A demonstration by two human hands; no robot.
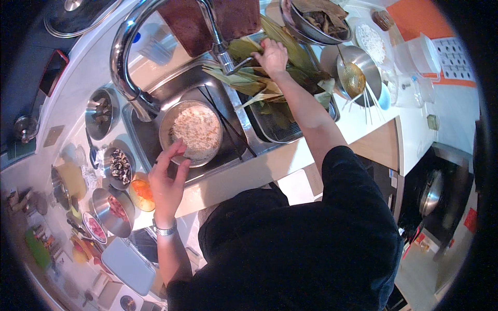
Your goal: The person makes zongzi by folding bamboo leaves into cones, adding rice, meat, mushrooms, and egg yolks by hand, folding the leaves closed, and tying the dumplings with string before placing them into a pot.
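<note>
My left hand is bare, thumb and fingers apart, over the near-left rim of a metal bowl of white rice grains. That bowl stands in the left basin of a steel sink. My right hand reaches past the faucet spout to a pile of long green-brown leaves, likely bamboo, over the right basin. Its thumb and fingers are curled around a leaf edge; the exact grip is partly hidden. Two dark chopsticks lean in the sink beside the rice bowl.
A tall chrome faucet arches over the sink. To the left stand bowls of chopped dark pieces, raw meat and orange yolks. A strainer rests over a steel bowl at right, near white strings.
</note>
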